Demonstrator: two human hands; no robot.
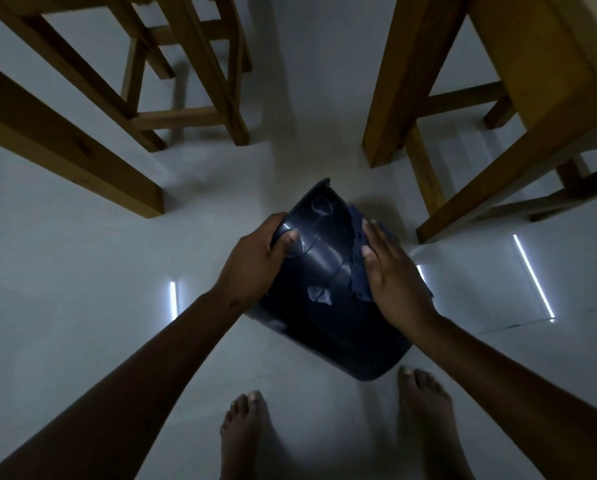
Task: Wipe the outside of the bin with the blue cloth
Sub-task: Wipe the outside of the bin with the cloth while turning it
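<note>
A dark navy plastic bin point(328, 289) is tilted over above the floor in the middle of the view, its side wall facing me. My left hand point(255, 258) grips its left side, thumb on the glossy wall. My right hand point(390, 271) lies flat, fingers together, pressing a blue cloth point(359, 258) against the bin's right side. Only the cloth's ragged edge shows beside and under my palm. The bin's far rim points away from me and its near end hangs just ahead of my feet.
Wooden chair legs point(200, 74) stand at the back left and a wooden table leg point(394, 98) with rails at the back right. A thick wooden beam point(65, 147) crosses the left. My bare feet point(245, 434) stand on the pale glossy floor point(82, 271).
</note>
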